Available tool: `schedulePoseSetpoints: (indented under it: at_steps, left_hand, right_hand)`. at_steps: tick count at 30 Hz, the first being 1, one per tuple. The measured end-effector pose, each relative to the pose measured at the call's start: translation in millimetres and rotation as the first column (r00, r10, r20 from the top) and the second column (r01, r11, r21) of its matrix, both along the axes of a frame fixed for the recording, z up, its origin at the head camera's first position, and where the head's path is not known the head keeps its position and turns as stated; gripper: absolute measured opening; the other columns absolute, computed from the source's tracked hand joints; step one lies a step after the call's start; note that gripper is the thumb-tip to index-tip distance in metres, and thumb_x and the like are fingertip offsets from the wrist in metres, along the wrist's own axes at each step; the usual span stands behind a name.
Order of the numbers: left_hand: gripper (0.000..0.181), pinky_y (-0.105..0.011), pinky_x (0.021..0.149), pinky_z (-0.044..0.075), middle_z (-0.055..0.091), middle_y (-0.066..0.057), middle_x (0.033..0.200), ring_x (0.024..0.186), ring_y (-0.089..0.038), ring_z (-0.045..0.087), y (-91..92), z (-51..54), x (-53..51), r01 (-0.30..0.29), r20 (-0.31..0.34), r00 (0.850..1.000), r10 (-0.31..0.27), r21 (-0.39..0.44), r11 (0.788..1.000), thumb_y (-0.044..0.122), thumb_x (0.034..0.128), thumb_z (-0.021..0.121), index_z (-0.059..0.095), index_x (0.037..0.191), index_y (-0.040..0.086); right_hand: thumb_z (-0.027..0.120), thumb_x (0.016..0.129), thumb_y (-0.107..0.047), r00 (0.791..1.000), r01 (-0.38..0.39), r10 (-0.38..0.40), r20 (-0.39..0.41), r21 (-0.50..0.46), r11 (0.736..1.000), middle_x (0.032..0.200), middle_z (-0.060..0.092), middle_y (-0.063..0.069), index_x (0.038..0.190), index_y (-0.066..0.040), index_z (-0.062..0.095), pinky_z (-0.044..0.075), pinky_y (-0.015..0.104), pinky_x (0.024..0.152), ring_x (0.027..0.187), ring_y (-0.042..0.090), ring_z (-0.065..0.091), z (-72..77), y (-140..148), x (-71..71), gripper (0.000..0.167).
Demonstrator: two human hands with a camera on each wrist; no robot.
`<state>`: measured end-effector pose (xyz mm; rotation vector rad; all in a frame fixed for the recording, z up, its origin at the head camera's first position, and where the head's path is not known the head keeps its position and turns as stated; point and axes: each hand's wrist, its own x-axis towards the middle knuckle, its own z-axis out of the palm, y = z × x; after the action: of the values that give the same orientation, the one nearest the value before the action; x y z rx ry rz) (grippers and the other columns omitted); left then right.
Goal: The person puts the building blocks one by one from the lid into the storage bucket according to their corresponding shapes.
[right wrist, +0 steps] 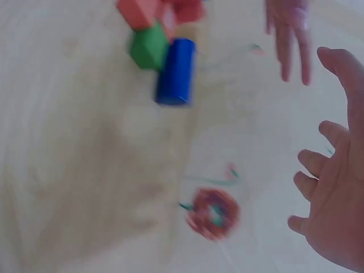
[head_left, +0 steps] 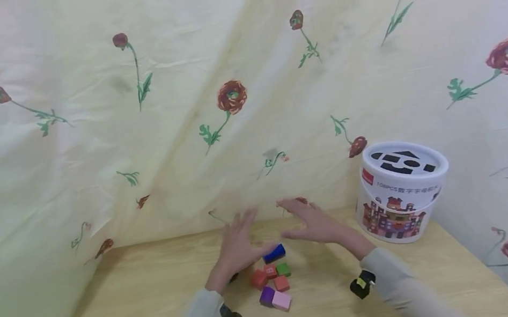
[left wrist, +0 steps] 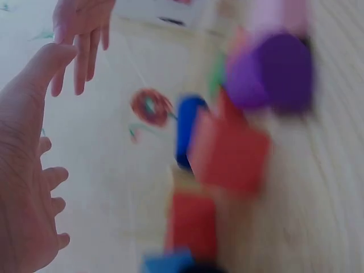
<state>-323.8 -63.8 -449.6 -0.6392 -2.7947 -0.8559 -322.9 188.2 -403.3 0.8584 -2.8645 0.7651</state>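
My left hand (head_left: 239, 244) hovers over the table at the left of a small pile of toy blocks, fingers spread and holding nothing. Facing it, my right hand (head_left: 319, 225) is also raised, its fingers extended and its palm bare. Between and below them lie a blue cylinder (head_left: 274, 253), a green block (head_left: 283, 269), several red blocks (head_left: 259, 279), a purple cylinder (head_left: 267, 296) and a pink block (head_left: 281, 301). The left wrist view adds a red block (left wrist: 193, 224) and a light blue piece (left wrist: 168, 261), which my left hand mostly hides in the head view.
A white lidded bucket (head_left: 400, 192) with shaped holes in its top stands at the back right of the wooden table (head_left: 157, 302). Behind the table hangs a flowered cloth (head_left: 173, 137). Each wrist wears a small black camera (head_left: 361, 284).
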Motion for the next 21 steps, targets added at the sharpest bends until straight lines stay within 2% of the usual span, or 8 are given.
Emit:
schedulePoseSetpoints:
  at_steps: [3,6,8,11,15,17,19,21]
  left_hand:
    - [0.101,-0.066,0.124,0.01,0.025,-0.002,0.17,0.158,-0.038,0.012,19.7,6.8,-3.2,0.014,0.014,1.0,-0.016,0.138,0.99,0.068,0.0828,0.07,0.02,0.163,0.031]
    - [0.1,-0.066,0.122,0.017,0.025,0.0,0.17,0.157,-0.037,0.017,44.2,13.2,-4.3,0.032,0.039,0.998,-0.046,0.311,0.95,0.061,0.0823,0.075,0.02,0.162,0.037]
    - [0.099,-0.066,0.12,0.023,0.025,0.002,0.169,0.156,-0.035,0.021,62.9,16.7,-2.8,0.043,0.07,0.994,-0.081,0.432,0.901,0.057,0.0816,0.079,0.02,0.16,0.044]
    - [0.1,-0.064,0.116,0.033,0.033,0.002,0.165,0.152,-0.033,0.031,93.9,19.8,0.6,0.046,0.133,0.978,-0.158,0.604,0.796,0.05,0.081,0.083,0.019,0.158,0.05]
    - [0.101,-0.063,0.116,0.033,0.034,0.003,0.164,0.151,-0.031,0.032,136.6,19.7,3.7,-0.012,0.218,0.952,-0.215,0.729,0.684,0.045,0.0811,0.084,0.018,0.157,0.052]
    - [0.101,-0.065,0.118,0.029,0.03,0.006,0.166,0.154,-0.03,0.028,156.5,16.5,3.6,-0.042,0.244,0.942,-0.23,0.767,0.641,0.044,0.0814,0.084,0.019,0.158,0.05]
    - [0.099,-0.065,0.119,0.026,0.026,0.01,0.168,0.156,-0.028,0.024,174.6,11.6,3.4,-0.075,0.272,0.933,-0.237,0.788,0.611,0.045,0.0812,0.084,0.021,0.158,0.049]
    - [0.098,-0.063,0.12,0.026,0.026,0.01,0.168,0.156,-0.027,0.023,189.0,5.8,3.5,-0.089,0.291,0.923,-0.252,0.798,0.597,0.046,0.0824,0.082,0.022,0.159,0.046]
  right_hand:
    - [0.065,0.095,-0.05,1.0,0.001,0.0,0.009,-0.069,0.998,0.167,0.029,0.013,0.162,-0.021,0.026,0.018,0.073,0.117,0.151,0.042,0.03,17.1,20,0.6,0.083]
    - [0.067,0.095,-0.047,0.999,0.018,-0.013,0.039,-0.145,0.989,0.17,0.022,0.009,0.163,-0.026,0.022,0.023,0.072,0.116,0.153,0.043,0.025,36.5,47,3.7,0.085]
    - [0.069,0.095,-0.046,0.997,0.061,-0.053,0.047,-0.168,0.984,0.171,0.019,0.005,0.163,-0.033,0.018,0.022,0.071,0.116,0.155,0.042,0.021,51.2,66,8.2,0.086]
    - [0.07,0.095,-0.042,0.992,0.127,-0.126,0.018,-0.193,0.973,0.172,0.016,0.004,0.163,-0.035,0.015,0.019,0.075,0.114,0.155,0.045,0.018,71.1,100,16.3,0.089]
    - [0.072,0.094,-0.037,0.967,0.24,-0.254,-0.022,-0.258,0.936,0.172,0.015,0.001,0.162,-0.041,0.013,0.018,0.077,0.112,0.155,0.047,0.016,90.3,146,27.7,0.091]
    - [0.071,0.095,-0.037,0.948,0.293,-0.317,-0.025,-0.317,0.902,0.172,0.013,-0.002,0.161,-0.045,0.011,0.015,0.078,0.113,0.156,0.046,0.011,92.5,168,32.7,0.09]
    - [0.069,0.097,-0.035,0.933,0.324,-0.358,-0.022,-0.379,0.867,0.172,0.01,-0.004,0.162,-0.044,0.009,0.011,0.078,0.114,0.157,0.044,0.006,89.1,189,37.4,0.089]
    - [0.065,0.099,-0.034,0.919,0.354,-0.395,-0.004,-0.434,0.828,0.172,0.005,-0.007,0.161,-0.045,0.005,0.005,0.076,0.116,0.158,0.041,-0.001,80.0,209,41.1,0.087]
